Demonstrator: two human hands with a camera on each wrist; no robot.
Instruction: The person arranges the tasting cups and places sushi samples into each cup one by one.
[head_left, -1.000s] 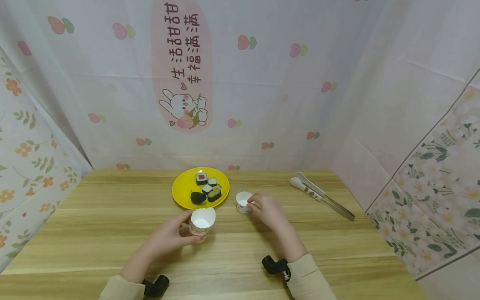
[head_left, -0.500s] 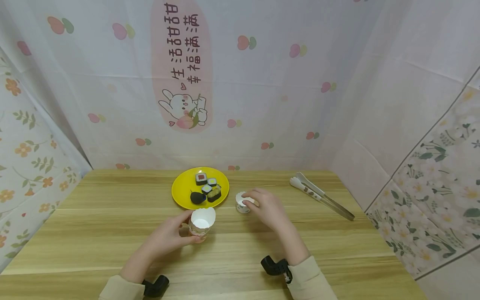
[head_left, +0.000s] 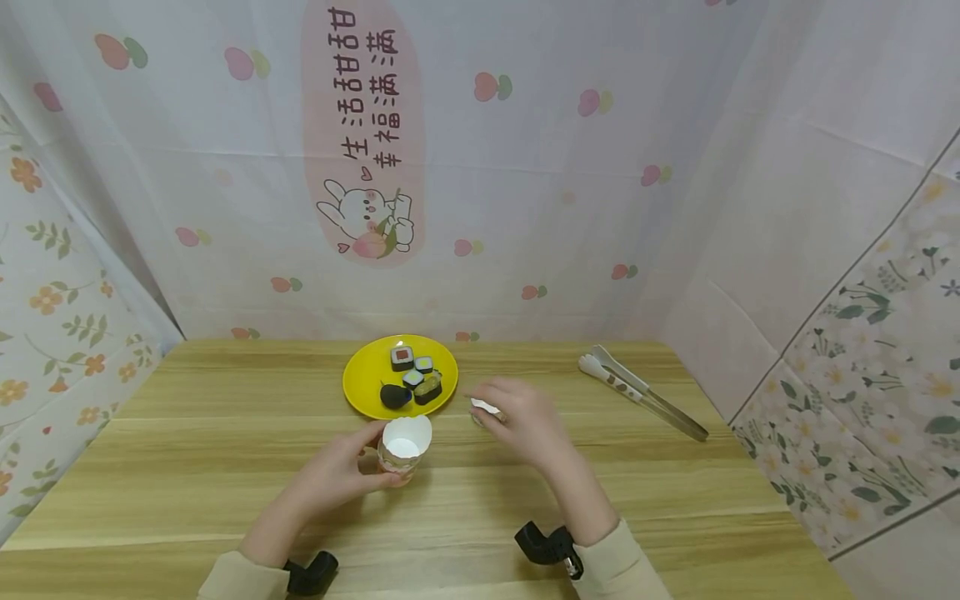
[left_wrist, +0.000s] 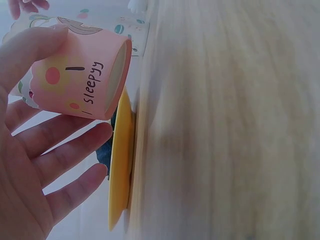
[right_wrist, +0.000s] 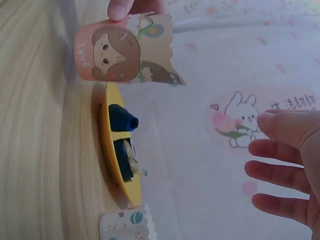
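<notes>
My left hand (head_left: 341,467) holds a pink printed paper baking cup (head_left: 403,458) by its side, raised off the table and tilted. Its thumb lies on the printed wall in the left wrist view, where a second wavy rim sticks out of the pink cup (left_wrist: 75,80). A smaller white patterned paper cup (right_wrist: 122,226) stands on the table, mostly hidden under my right hand (head_left: 525,421) in the head view. In the right wrist view that hand hangs apart from the small cup, its fingers spread and holding nothing.
Behind the cups lies a yellow plate (head_left: 360,379) with several sushi pieces (head_left: 402,358) and a dark eggplant-shaped piece (head_left: 395,396). White-tipped metal tongs (head_left: 637,392) lie at the back right. A printed curtain (head_left: 510,208) rises behind the table's far edge.
My right hand has let go of the small cup's rim and shifted up and left over it, covering most of it. The left hand and its cup have stayed put.
</notes>
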